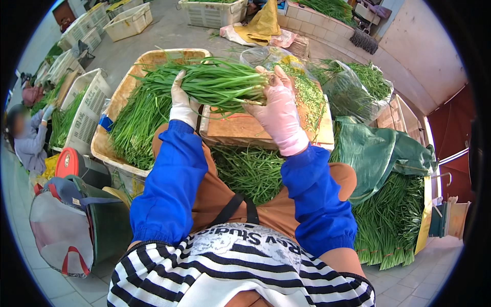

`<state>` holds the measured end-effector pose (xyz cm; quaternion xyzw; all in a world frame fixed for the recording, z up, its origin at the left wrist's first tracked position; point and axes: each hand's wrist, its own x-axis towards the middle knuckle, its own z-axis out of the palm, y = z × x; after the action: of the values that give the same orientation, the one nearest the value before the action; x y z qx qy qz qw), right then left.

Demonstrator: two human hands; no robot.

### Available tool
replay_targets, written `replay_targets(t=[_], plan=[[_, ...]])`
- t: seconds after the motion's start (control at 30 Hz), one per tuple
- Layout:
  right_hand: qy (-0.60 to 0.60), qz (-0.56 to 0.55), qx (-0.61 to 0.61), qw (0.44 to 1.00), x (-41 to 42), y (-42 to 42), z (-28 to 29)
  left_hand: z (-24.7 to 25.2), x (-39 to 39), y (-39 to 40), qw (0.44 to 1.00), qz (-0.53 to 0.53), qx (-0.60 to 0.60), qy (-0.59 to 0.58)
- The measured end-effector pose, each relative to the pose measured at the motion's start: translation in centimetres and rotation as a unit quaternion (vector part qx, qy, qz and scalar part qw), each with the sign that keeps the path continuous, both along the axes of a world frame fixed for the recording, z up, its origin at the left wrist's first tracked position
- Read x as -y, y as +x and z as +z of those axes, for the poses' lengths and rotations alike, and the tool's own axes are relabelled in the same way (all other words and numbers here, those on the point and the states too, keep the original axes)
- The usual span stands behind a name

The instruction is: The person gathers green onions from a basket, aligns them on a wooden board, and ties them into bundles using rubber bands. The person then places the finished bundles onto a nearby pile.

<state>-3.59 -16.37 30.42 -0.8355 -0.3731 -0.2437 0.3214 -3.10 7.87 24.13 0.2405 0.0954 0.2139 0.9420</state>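
A bunch of long green garlic chives [218, 80] lies across both my gloved hands, its pale cut ends to the right. My left hand [181, 94], in a white glove, grips the leafy side. At the stem ends, my right hand [280, 103], in a pinkish glove, has its fingers around the pale tips. Beneath the bunch is a wooden board [234, 128], with small pale trimmings [307, 96] scattered on its right part. To the left, a stained cream plastic tub [100, 140] holds more loose chives [142, 126].
Cut greens [249, 172] lie between my knees below the board. On the right are a plastic bag of greens [353, 84], a green sheet [376, 149] and bundled chives [387, 218]. A tote bag [61, 230] stands left. Another person [28, 134] sits beside a white crate [86, 111].
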Motion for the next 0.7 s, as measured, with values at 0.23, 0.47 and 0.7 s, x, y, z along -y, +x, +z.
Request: replay_targets(t=[0.23,0.47,0.7], plan=[[0.008,0.115,-0.076,0.99,0.5,-0.3,-0.3,-0.2,-0.2,-1.4,0.999,-0.041,0.016,0.007],[0.095,-0.047,-0.162,0.981,-0.1,-0.2,-2.9,2.0,1.5,-1.1,0.999,0.019,-0.025,0.034],[0.205,0.099,-0.257,0.939,1.0,-1.6,-1.3,1.5,1.4,-1.2,0.993,0.022,-0.101,0.063]])
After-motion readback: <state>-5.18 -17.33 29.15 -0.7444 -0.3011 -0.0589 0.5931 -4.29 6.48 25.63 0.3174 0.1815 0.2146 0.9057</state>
